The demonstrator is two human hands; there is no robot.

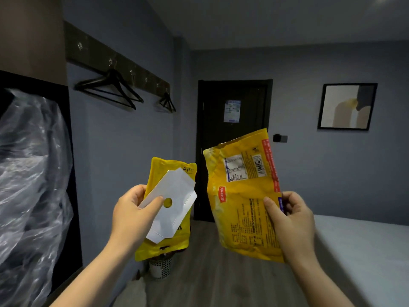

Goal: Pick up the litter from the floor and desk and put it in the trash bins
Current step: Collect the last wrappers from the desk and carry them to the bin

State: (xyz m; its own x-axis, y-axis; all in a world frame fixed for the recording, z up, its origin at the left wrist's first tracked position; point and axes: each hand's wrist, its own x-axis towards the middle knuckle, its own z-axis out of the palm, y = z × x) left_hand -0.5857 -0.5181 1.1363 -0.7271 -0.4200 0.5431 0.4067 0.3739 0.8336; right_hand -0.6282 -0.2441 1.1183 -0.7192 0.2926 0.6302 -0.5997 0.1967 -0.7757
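The left hand (130, 216) pinches a white card (174, 207) against a small yellow packet (174, 169). The right hand (292, 220) grips a larger wrapper (243, 207), held upright. The mesh trash bin (160, 268) stands low ahead, under the left hand's load and nearer that hand.

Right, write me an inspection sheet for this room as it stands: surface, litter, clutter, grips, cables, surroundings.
Surface: wood floor; bed at right.
Job's things: small yellow packet with a white card cutout against its front; large yellow wrapper; white mesh bin standing on the floor.
Clutter: clear plastic sheeting at left.
Grips: left hand pinches packet and cutout together; right hand holds the wrapper by its right edge.
Cables: nothing seen.
Surroundings: dark door with a notice; black hangers on a wall hook rail; framed picture.
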